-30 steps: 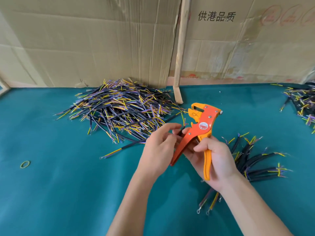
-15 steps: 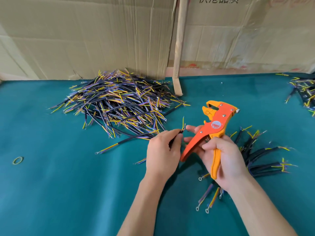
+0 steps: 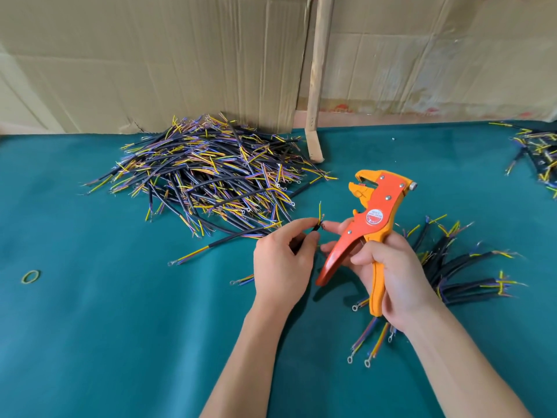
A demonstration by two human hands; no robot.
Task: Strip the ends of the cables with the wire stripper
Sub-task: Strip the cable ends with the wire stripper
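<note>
My left hand [image 3: 281, 260] pinches a short black cable [image 3: 316, 226] near its end, and thin yellow and coloured wires stick up from my fingertips. My right hand [image 3: 388, 273] grips the handles of the orange wire stripper [image 3: 372, 218], whose jaws point up and left, away from the cable end. Two of my right fingers reach toward the cable tip. A large heap of black cables [image 3: 211, 179] with yellow and purple wire ends lies behind my left hand.
A smaller bundle of cables [image 3: 461, 267] lies on the green table cover [image 3: 120, 327] under and right of my right hand. More cables [image 3: 539, 152] sit at the far right edge. A wooden stick [image 3: 316, 86] leans on cardboard [image 3: 150, 55]. A rubber band [image 3: 30, 276] lies far left.
My left hand drew a cable out of the heap and now holds its end up beside the stripper. The stripper in my right hand shifted slightly right. The view dipped downward.
</note>
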